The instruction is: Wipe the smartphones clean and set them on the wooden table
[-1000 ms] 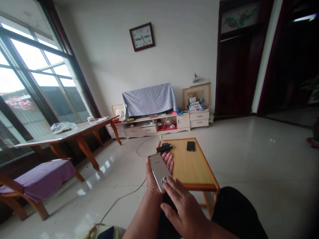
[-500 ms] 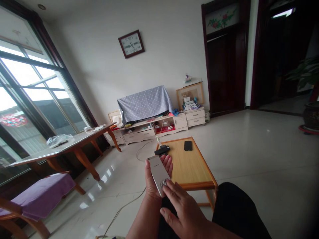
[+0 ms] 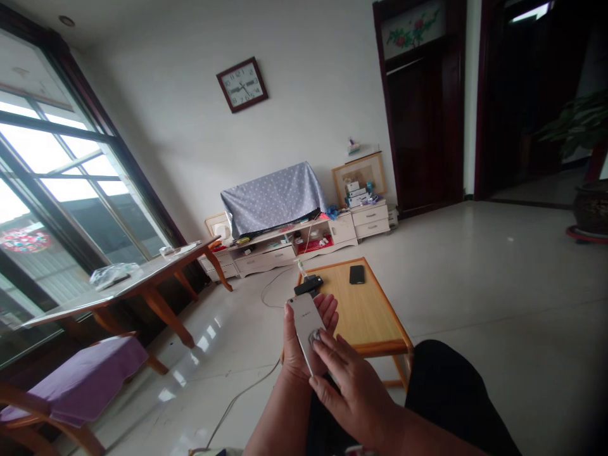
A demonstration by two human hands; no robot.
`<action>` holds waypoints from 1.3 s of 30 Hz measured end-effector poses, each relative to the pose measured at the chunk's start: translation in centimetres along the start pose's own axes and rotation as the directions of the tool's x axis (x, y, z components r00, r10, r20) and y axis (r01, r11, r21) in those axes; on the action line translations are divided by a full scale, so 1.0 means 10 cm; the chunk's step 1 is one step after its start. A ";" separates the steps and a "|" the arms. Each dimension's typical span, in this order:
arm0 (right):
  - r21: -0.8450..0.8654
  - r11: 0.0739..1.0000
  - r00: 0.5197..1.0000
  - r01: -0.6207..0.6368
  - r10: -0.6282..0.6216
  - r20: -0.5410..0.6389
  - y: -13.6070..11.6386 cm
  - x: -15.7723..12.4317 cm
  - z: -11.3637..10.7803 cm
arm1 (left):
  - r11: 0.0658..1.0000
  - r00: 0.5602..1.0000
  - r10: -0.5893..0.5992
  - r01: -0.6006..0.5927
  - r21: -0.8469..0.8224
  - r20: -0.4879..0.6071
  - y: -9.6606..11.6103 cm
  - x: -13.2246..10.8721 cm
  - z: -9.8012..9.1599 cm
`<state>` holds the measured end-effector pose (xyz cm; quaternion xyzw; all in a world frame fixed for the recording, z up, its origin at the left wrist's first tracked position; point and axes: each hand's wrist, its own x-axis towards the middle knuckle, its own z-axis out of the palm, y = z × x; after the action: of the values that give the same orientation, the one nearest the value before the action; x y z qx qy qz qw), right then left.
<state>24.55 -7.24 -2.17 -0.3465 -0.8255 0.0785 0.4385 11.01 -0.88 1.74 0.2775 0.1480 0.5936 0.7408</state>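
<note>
The silver smartphone [image 3: 306,320] is held in the air above the person's lap, back side up and its top end tilted away, just in front of the near left corner of the low wooden tabletop [image 3: 368,316]. The left hand [image 3: 293,358] has its grip clasped around the smartphone from below, thumb along the left edge and fingers [image 3: 329,308] showing past the right edge. The right hand [image 3: 354,389] comes in from the lower right; its grip is unclenched, the fingers stretched out and their tips pressing a small grey wad [image 3: 315,336] against the lower part of the smartphone's back. On the tabletop lie a black phone [image 3: 356,274] toward the far side and a black device [image 3: 308,284] at the far left corner, well apart from each other. A white cable [image 3: 237,396] runs across the tiled floor. Farther off stand a cloth-covered television [image 3: 273,197] on a white cabinet [image 3: 270,253], and a wall clock [image 3: 242,84] above.
</note>
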 end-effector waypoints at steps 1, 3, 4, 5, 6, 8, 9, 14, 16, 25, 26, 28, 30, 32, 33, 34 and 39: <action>-0.009 1.000 0.999 -0.030 0.030 -0.027 0.01 0.00 0.00 | 1.000 1.000 -0.011 0.011 -0.005 -0.004 -0.01 0.00 0.00; -0.021 0.999 0.999 -0.025 0.024 -0.042 0.02 0.00 0.00 | 0.999 0.999 -0.026 0.026 -0.021 -0.021 -0.03 0.00 0.01; -0.022 1.000 1.000 0.008 -0.009 -0.029 0.02 -0.01 0.01 | 0.999 0.999 -0.029 0.028 -0.029 -0.029 -0.04 0.00 0.01; -0.020 0.998 0.999 0.052 -0.052 -0.012 0.01 -0.02 0.01 | 0.999 0.999 -0.029 0.028 -0.034 -0.034 -0.05 0.00 0.01; -0.018 0.996 0.996 0.089 -0.089 -0.003 0.01 -0.02 0.02 | 0.999 0.999 -0.026 0.025 -0.035 -0.033 -0.06 -0.01 0.01; -0.033 0.994 0.994 0.107 -0.108 -0.017 0.01 -0.03 0.04 | 0.999 1.000 -0.015 0.015 -0.036 -0.020 -0.06 -0.02 -0.01; -0.053 0.994 0.995 0.091 -0.093 -0.034 0.02 -0.03 0.05 | 0.999 1.000 -0.013 0.012 -0.037 -0.011 -0.06 -0.02 -0.02; -0.204 0.967 0.987 0.154 -0.161 -0.021 0.08 -0.02 0.12 | 0.999 1.000 -0.015 0.015 -0.047 0.002 0.00 -0.05 -0.12; -0.232 0.943 0.970 0.240 -0.243 0.016 0.08 0.03 0.13 | 0.998 1.000 -0.026 0.027 -0.049 0.011 0.00 -0.06 -0.16; -0.407 0.879 0.960 0.248 -0.279 -0.018 0.15 0.12 0.23 | 0.992 0.999 -0.024 0.028 -0.124 0.035 0.06 -0.10 -0.25; -0.422 0.860 0.943 0.288 -0.331 -0.032 0.14 0.11 0.26 | 0.991 0.999 -0.017 0.021 -0.132 0.031 0.09 -0.11 -0.26; -0.430 0.839 0.915 0.333 -0.397 -0.066 0.08 0.13 0.30 | 0.990 1.000 -0.014 0.018 -0.138 0.027 0.11 -0.15 -0.27; -0.426 0.847 0.919 0.319 -0.386 -0.079 0.01 0.21 0.28 | 0.991 0.999 -0.029 0.033 -0.127 0.038 0.09 -0.18 -0.27; -0.438 0.854 0.941 0.281 -0.335 -0.049 -0.06 0.33 0.23 | 0.992 0.996 -0.052 0.060 -0.110 0.074 0.07 -0.20 -0.28; -0.455 0.852 0.952 0.259 -0.306 -0.031 -0.07 0.37 0.20 | 0.992 0.993 -0.058 0.069 -0.106 0.098 0.07 -0.21 -0.29; -0.477 0.845 0.959 0.243 -0.284 -0.015 -0.07 0.40 0.19 | 0.992 0.991 -0.059 0.072 -0.106 0.120 0.08 -0.22 -0.31; -0.543 0.772 0.905 0.330 -0.423 -0.053 0.00 0.31 0.36 | 0.993 0.991 -0.030 0.044 -0.112 0.128 0.26 -0.25 -0.46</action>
<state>20.54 -4.62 -2.25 -0.2848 -0.8269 -0.2683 0.4039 5.79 -1.80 -0.71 0.2686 0.0715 0.5684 0.7744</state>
